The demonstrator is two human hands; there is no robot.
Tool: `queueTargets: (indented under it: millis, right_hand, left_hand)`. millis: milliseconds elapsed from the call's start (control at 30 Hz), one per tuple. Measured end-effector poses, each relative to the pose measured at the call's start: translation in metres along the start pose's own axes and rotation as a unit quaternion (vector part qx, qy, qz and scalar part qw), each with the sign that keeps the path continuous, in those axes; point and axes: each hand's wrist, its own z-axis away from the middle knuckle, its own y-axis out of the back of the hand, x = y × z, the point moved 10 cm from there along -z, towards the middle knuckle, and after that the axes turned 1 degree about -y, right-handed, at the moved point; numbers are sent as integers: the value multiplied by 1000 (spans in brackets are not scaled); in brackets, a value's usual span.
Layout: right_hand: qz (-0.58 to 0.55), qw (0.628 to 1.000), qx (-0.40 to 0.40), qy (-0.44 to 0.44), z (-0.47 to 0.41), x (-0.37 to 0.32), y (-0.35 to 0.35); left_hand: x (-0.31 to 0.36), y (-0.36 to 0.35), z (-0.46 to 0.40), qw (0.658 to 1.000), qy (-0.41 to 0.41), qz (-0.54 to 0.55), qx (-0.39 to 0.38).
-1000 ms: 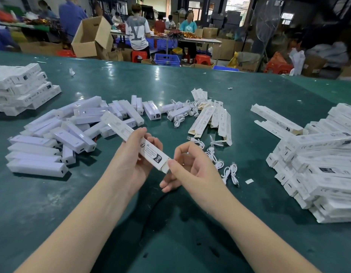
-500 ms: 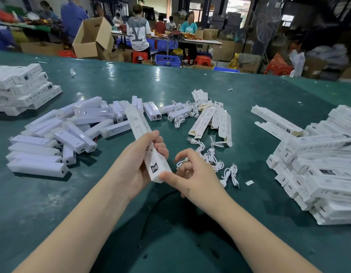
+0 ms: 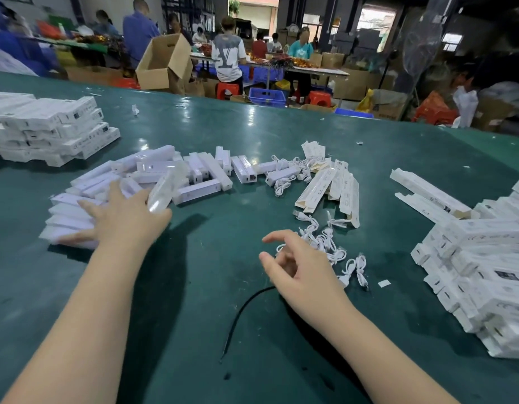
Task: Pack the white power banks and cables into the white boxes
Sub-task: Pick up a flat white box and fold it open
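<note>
A smooth, dark green bench [image 3: 252,141] carries heaps of glossy white goods. The left hand [image 3: 127,217] reaches over a loose pile of slim rectangular power banks [image 3: 170,176]; a blurred white box [image 3: 166,188] sits at its fingers, though whether they grip it I cannot tell. The right hand [image 3: 296,266] hovers loosely curled, holding nothing, just beside a tangle of thin coiled white cables [image 3: 331,246]. Flat printed cardboard boxes lie stacked at far left [image 3: 57,129] and heaped at right [image 3: 479,263]. A thin black strap [image 3: 240,313] curves near the right wrist.
</note>
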Motion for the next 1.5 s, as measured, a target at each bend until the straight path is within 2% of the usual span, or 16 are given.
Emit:
queueTargets:
  millis: [133, 300, 667, 867, 967, 1067, 1133, 1267, 1367, 1433, 1500]
  right_hand:
    - [-6, 1000, -7, -7, 0, 3, -3]
    - [-17, 1000, -2, -8, -4, 5, -2]
    - [-20, 1000, -2, -5, -2, 2, -1]
    - [-13, 1000, 5, 3, -2, -2, 0]
    - [-15, 1000, 4, 3, -1, -2, 0]
    - [-17, 1000, 6, 4, 0, -3, 1]
    - [-20, 1000, 10, 2, -1, -3, 3]
    - [-26, 1000, 16, -7, -1, -3, 7]
    - [-51, 998, 30, -25, -2, -1, 9]
    - [-138, 987, 48, -69, -3, 5, 12]
    - [-265, 952, 51, -142, -5, 18, 11]
  left_hand:
    - [-4, -13, 0, 997, 19, -60, -49]
    - [15, -15, 12, 989, -16, -147, -19]
    - [90, -55, 61, 962, -202, -183, -29]
    - [111, -43, 70, 946, -316, -66, 9]
    - [106, -35, 68, 956, -291, -33, 31]
    - [102, -24, 63, 957, -267, -83, 82]
    - [97, -16, 58, 960, -255, -65, 95]
    - [91, -27, 57, 965, -260, 0, 18]
    - [97, -21, 68, 955, -289, 72, 10]
    - [104, -11, 81, 929, -307, 207, -8]
    - [124, -10, 104, 874, -359, 315, -86]
